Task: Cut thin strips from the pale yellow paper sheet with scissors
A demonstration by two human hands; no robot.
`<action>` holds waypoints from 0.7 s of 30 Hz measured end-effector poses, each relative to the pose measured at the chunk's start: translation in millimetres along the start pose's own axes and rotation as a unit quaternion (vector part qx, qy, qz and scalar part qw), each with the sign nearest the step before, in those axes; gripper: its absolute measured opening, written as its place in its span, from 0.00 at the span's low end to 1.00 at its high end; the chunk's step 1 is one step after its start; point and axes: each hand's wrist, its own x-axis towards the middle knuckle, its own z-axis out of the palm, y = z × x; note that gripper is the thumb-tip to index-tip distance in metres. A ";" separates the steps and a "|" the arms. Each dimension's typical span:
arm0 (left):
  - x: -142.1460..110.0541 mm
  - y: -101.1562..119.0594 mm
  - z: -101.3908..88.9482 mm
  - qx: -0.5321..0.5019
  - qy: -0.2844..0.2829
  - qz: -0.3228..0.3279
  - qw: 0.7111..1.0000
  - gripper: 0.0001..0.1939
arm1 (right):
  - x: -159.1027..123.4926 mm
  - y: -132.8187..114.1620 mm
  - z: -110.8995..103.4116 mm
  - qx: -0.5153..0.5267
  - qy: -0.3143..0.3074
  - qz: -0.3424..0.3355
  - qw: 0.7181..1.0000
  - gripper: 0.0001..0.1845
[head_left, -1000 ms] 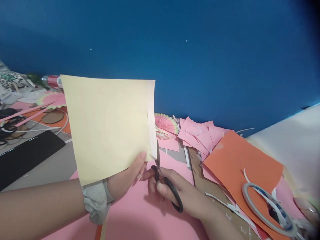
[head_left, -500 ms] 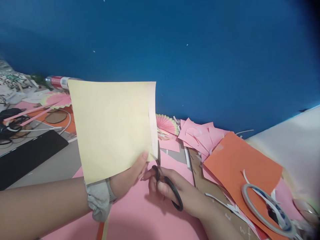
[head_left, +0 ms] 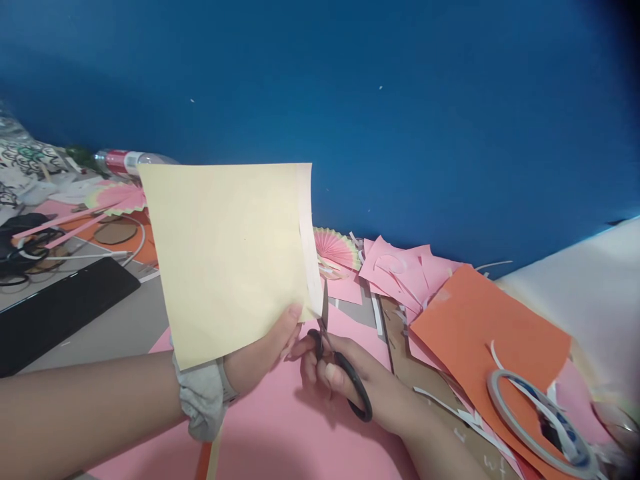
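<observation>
My left hand (head_left: 273, 343) pinches the lower right corner of a pale yellow paper sheet (head_left: 230, 260), thumb on the near face. The sheet stands nearly upright, and a whitish-pink strip (head_left: 309, 253) shows along its right edge. A pair of scissors (head_left: 356, 383) with black handles is in my right hand (head_left: 365, 380), its fingers through the loops. The blades are parted at the sheet's lower right corner, one of them reaching up beside the pale strip. A large pink sheet (head_left: 290, 433) lies under both hands.
Pink paper fans (head_left: 335, 248) stand behind, against the blue wall (head_left: 350, 120). Orange paper (head_left: 490, 320) and a tape roll (head_left: 545, 423) lie at right, near pink scraps (head_left: 400, 267). On the left are a black phone (head_left: 65, 307), a plastic bottle (head_left: 125, 162) and dark cables (head_left: 25, 247).
The pale strip's lower end now flares outward to the right, farther from the yellow sheet. The scissors have shifted slightly right with their blades at the corner; the whole view has moved a little.
</observation>
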 end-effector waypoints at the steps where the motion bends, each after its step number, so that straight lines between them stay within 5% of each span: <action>1: 0.4 0.6 -0.3 0.006 0.002 0.001 1.000 0.28 | 0.3 0.4 0.3 0.000 0.003 -0.001 1.000 0.28; 21: 2.3 6.3 -5.0 0.089 0.014 0.045 0.995 0.25 | 1.4 1.4 1.2 -0.019 0.023 -0.012 0.999 0.25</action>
